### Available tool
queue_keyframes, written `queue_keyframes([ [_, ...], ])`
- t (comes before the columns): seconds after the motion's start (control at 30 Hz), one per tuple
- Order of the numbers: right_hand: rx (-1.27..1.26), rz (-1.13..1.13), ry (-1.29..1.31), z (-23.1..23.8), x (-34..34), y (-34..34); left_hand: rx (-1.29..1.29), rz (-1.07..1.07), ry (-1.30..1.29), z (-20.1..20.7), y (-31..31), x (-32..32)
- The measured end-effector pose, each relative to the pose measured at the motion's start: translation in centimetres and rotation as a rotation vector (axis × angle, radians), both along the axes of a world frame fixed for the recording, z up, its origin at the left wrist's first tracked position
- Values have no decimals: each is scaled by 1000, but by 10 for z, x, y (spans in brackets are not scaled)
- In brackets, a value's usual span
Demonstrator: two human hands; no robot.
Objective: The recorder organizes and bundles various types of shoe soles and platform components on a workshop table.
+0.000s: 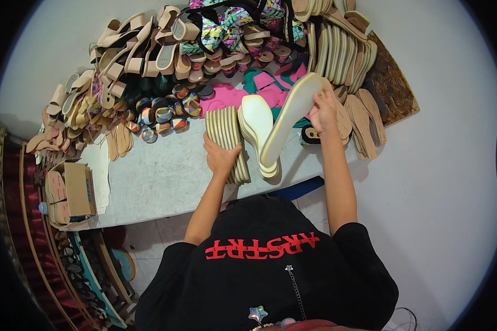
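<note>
A single pale sole, cream-edged and narrow-waisted, is up in the right hand, slanting just to the right of the flat stack of soles. The right hand pinches it by its wide far end, thumb on the near face and the other fingers mostly hidden behind. The sole's narrow end comes down over the near end of the flat stack; I cannot tell whether the 2 touch.

Just to the left of the flat stack, a row of soles stands on edge, packed side by side. The left hand spans this row near its close end, spread with the thumb on the right flank and the fingers on the left one.

Right of the flat stack, beyond the right hand, lie tan insoles. Past the flat stack, pink pieces and green pieces are bunched together. Beyond and to the left of it sit multicoloured heel blocks, with a heap of beige heeled sandals behind them. Beyond and to the right, more pale soles are packed in a row, near a rough brown board. Well to the left of the flat stack, a cardboard box rests at the corner of the grey table.
</note>
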State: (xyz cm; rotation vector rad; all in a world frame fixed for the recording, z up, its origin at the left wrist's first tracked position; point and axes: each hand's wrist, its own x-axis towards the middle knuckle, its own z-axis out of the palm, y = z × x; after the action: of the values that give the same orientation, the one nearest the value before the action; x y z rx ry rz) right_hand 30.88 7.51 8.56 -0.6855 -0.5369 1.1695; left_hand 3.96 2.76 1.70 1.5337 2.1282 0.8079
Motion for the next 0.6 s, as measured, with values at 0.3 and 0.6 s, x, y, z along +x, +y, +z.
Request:
queue_keyframes([
  [0.3, -225, 385, -146, -24, -134, 14, 3, 61, -126, 0, -11, -57],
  [0.6, -219, 375, -1026, -105, -228, 3, -35, 74, 39, -18, -16, -76],
])
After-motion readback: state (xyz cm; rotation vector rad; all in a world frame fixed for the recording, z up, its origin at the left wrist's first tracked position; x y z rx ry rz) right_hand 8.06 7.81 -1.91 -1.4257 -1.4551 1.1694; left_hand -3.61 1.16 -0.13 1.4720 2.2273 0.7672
